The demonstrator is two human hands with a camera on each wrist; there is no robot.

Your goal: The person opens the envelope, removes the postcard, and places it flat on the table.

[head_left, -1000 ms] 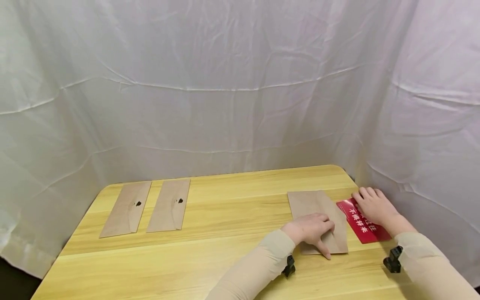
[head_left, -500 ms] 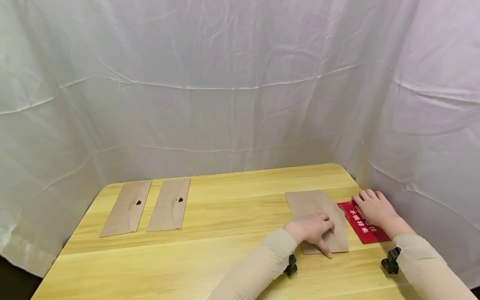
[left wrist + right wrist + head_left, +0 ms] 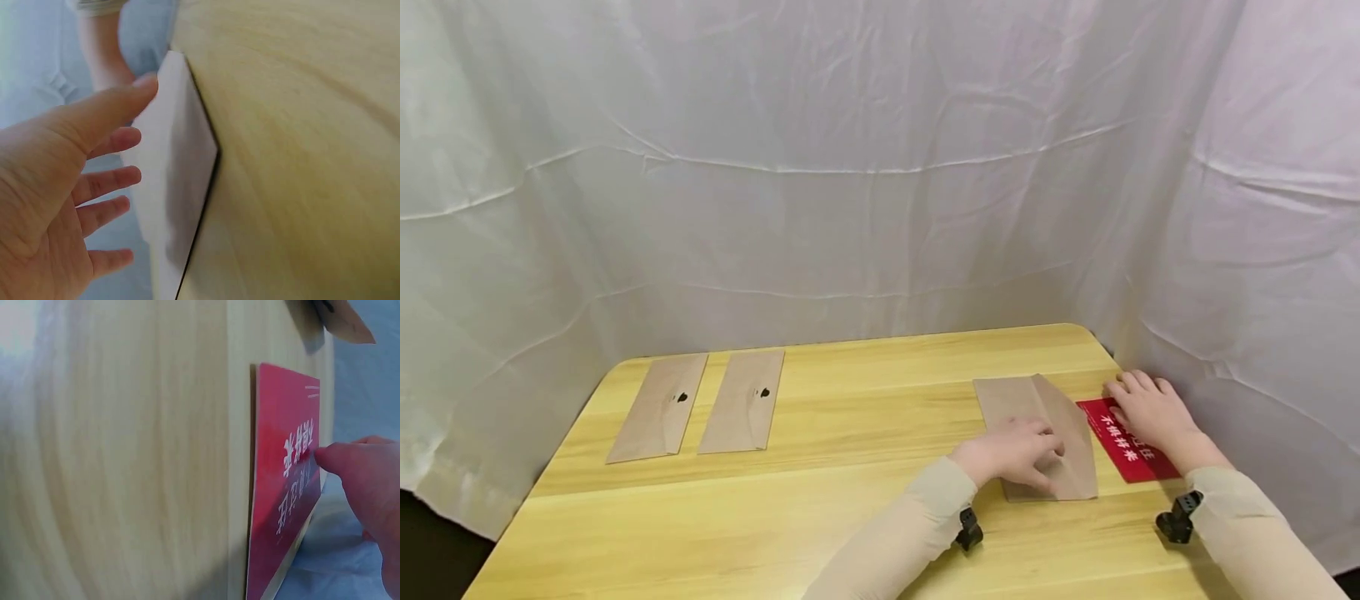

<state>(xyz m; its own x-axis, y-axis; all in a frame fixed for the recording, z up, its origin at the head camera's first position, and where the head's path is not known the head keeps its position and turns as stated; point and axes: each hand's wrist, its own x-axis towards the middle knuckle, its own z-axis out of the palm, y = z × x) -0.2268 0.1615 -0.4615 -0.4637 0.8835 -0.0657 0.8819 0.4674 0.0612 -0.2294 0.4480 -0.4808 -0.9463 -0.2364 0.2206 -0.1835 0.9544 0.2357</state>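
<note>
A kraft-paper envelope [image 3: 1071, 429] lies on the right half of the table, its flap side toward me and its flap on the right. My left hand [image 3: 1011, 450] hovers just above it; the left wrist view shows the fingers [image 3: 109, 184] spread and apart from the envelope. To its right is a red card [image 3: 1126, 454] with white Chinese characters, lying flat. My right hand [image 3: 1157, 414] rests over the card's far right part. In the right wrist view the thumb [image 3: 340, 459] touches the card's face, while the other fingers are mostly hidden.
Two similar envelopes [image 3: 658, 408] with small black marks lie side by side at the table's [image 3: 737, 517] far left. A pale curtain [image 3: 865, 233] encloses the back and sides, close beside my right hand.
My left hand has come up off the envelope and shifted slightly left. The envelope's flap now stands slightly raised. My right hand has stayed on the red card.
</note>
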